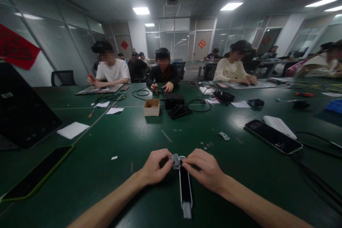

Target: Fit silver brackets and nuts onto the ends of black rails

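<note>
My left hand point(159, 165) pinches a small grey metal bracket point(175, 161) between thumb and fingers. Just to its right, my right hand point(204, 166) has its fingertips pressed together at the top end of a long narrow black strip with a white rim point(185, 185); whatever lies between those fingertips is too small to make out. The strip lies lengthwise on the green table, pointing toward me, with a grey metal end piece point(187, 210) at its near end. Beyond my right hand, several small rings point(208, 144) and a metal plate with holes point(223, 136) lie on the table.
A green-edged phone point(40, 172) and a dark laptop screen point(25, 110) stand at left. To the right lie another phone point(273, 136) and cables. Ahead are a small cardboard box point(151, 108) and a black box point(174, 100). Several people sit across the green table point(128, 192).
</note>
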